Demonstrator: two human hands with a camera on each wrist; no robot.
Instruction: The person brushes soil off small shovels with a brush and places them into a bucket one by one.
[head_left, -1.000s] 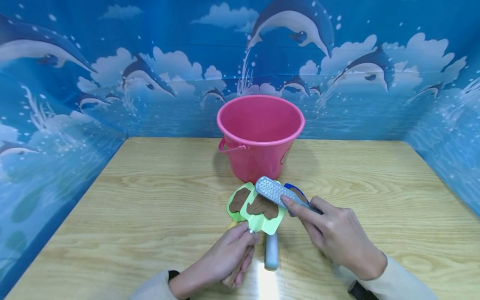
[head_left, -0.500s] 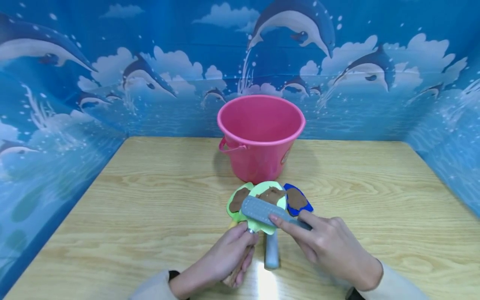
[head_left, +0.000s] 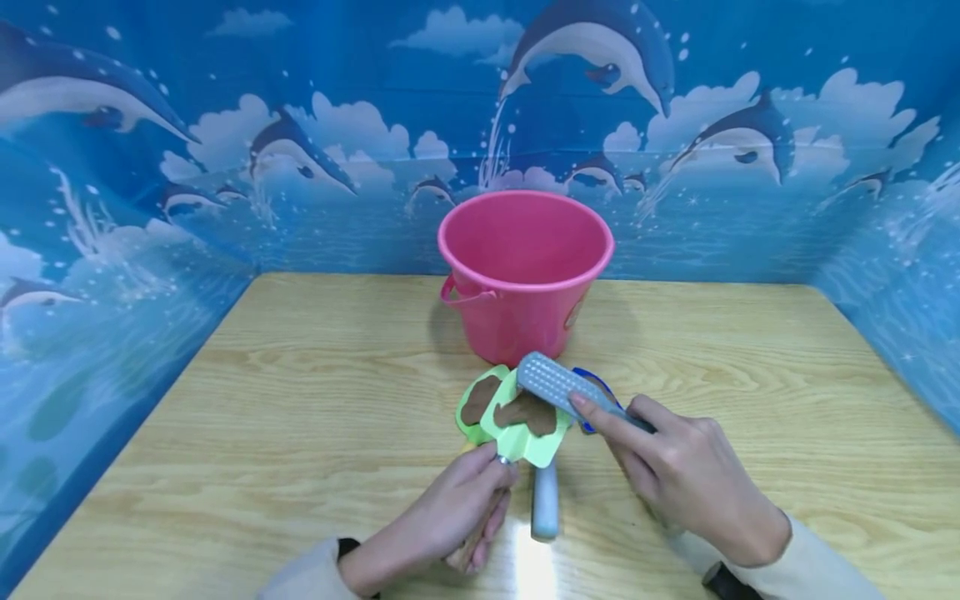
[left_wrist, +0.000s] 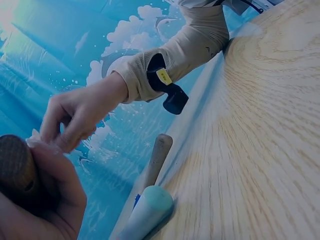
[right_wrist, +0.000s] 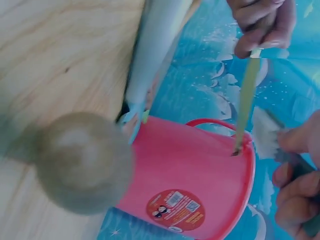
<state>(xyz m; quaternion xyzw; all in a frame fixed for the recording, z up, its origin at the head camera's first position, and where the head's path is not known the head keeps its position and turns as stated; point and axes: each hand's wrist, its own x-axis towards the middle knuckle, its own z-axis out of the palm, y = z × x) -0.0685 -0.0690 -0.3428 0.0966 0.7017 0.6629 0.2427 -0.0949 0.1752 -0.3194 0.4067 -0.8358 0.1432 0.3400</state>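
Observation:
In the head view my left hand [head_left: 450, 512] grips the wooden handle of a light green shovel [head_left: 517, 440] with a brown patch [head_left: 528, 412] on its blade. My right hand [head_left: 690, 475] holds a grey-blue brush [head_left: 551, 382], index finger along its back, the head over the blade's upper right edge. The right wrist view shows the shovel [right_wrist: 245, 97] edge-on, the brush's pale bristles [right_wrist: 265, 134] beside it. From the left wrist, the handle's round end [left_wrist: 17, 167] sticks out of my left hand [left_wrist: 55, 200], my right hand [left_wrist: 82, 115] beyond.
A pink bucket [head_left: 517, 321] stands behind the hands on the wooden table [head_left: 322, 400]. Under the held shovel lie a green shovel [head_left: 463, 417] and a blue one [head_left: 589, 427], both bearing brown patches, plus a grey-blue handle [head_left: 545, 504]. Dolphin-printed cloth [head_left: 337, 242] surrounds the table.
Over the last half second the brush has moved up and right from the lower blade, baring more of the brown patch. My left hand keeps its grip almost unmoved.

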